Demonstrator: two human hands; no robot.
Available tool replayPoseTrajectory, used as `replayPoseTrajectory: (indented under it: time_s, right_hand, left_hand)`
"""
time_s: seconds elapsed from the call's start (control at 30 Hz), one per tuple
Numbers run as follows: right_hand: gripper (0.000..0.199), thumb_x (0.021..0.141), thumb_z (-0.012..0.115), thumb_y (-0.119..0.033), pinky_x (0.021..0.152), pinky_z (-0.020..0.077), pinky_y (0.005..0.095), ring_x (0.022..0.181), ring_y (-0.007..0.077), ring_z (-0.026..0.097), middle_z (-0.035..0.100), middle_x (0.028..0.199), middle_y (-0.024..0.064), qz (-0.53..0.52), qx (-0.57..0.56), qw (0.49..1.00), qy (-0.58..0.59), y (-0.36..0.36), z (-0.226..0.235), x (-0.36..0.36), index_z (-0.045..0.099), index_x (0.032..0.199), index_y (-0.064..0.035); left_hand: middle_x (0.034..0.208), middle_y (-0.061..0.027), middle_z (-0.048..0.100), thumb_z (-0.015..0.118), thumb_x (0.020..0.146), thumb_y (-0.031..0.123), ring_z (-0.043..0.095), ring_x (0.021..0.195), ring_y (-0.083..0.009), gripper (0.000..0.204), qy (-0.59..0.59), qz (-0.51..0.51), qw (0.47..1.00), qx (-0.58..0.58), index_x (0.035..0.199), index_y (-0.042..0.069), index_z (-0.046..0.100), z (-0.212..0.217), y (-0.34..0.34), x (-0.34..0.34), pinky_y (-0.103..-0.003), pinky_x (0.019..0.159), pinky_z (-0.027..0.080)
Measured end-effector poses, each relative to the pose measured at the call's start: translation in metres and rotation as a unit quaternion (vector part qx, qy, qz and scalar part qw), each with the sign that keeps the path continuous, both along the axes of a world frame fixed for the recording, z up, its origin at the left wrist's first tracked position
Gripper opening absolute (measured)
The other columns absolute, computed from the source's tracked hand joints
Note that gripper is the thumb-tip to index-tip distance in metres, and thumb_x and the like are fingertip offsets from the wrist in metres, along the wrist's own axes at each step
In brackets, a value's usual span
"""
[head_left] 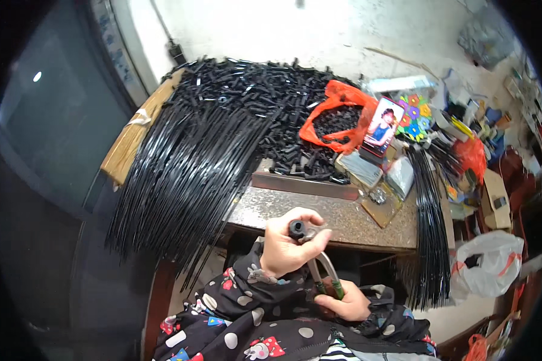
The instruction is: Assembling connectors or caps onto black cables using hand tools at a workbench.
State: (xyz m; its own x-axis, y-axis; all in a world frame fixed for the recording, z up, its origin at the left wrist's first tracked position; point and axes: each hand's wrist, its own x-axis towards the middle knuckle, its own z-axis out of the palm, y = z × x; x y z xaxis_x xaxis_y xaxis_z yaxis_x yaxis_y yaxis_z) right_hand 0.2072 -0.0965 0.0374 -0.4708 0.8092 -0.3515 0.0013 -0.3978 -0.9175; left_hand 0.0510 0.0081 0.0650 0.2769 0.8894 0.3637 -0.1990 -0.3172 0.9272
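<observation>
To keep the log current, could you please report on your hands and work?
Left hand: holding black piece. Right hand: gripping pliers by green handles. Black rods ahead-left, apart from both hands.

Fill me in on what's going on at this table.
A person's left hand holds a black piece with a round hole in its end, while the right hand grasps the green handles of a plier-like tool, whose metal head reaches up to the left hand. On the table, short black parts are heaped at the back, long black strands hang over the front at the left, and a lit phone stands beside an orange-red bag.
</observation>
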Motion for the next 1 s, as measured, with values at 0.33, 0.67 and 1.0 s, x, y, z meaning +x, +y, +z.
replayPoseTrajectory:
  time_s: [0.33, 0.67, 1.0]
  right_hand:
    - [0.015, 0.079, 0.055, -0.012, 0.057, 0.0458, 0.0351, 0.063, 0.0290, 0.059, 0.059, 0.069, 0.0150, -0.299, 0.308, 0.842, -0.327, 0.088, -0.041, 0.062, 0.053, 0.091, -0.0034]
    - [0.022, 0.070, 0.056, -0.002, 0.064, 0.0442, 0.0364, 0.077, 0.0306, 0.053, 0.055, 0.078, 0.0126, -0.185, 0.487, 0.624, -0.582, 0.153, -0.086, 0.148, 0.052, 0.092, -0.0024]
    - [0.020, 0.068, 0.050, -0.002, 0.063, 0.0462, 0.0305, 0.079, 0.0235, 0.051, 0.052, 0.074, 0.0073, -0.161, 0.541, 0.560, -0.607, 0.154, -0.078, 0.143, 0.051, 0.088, -0.0044]
  left_hand:
    - [0.060, 0.0081, 0.045, 0.071, 0.071, 0.008, 0.037, 0.053, 0.0007, 0.040, -0.029, 0.064, 0.996, -0.055, 0.105, -0.004, 0.054, -0.021, 0.008, 0.009, -0.015, 0.048, 0.028]
    - [0.058, 0.0091, 0.041, 0.073, 0.070, 0.012, 0.035, 0.051, 0.0007, 0.049, 0.020, 0.053, 0.998, 0.008, 0.110, -0.005, 0.051, -0.028, 0.016, 0.013, -0.015, 0.047, 0.026]
    - [0.057, 0.0089, 0.040, 0.074, 0.069, 0.010, 0.033, 0.050, 0.0010, 0.045, 0.015, 0.037, 0.999, 0.000, 0.107, -0.003, 0.054, -0.031, 0.020, 0.010, -0.015, 0.046, 0.025]
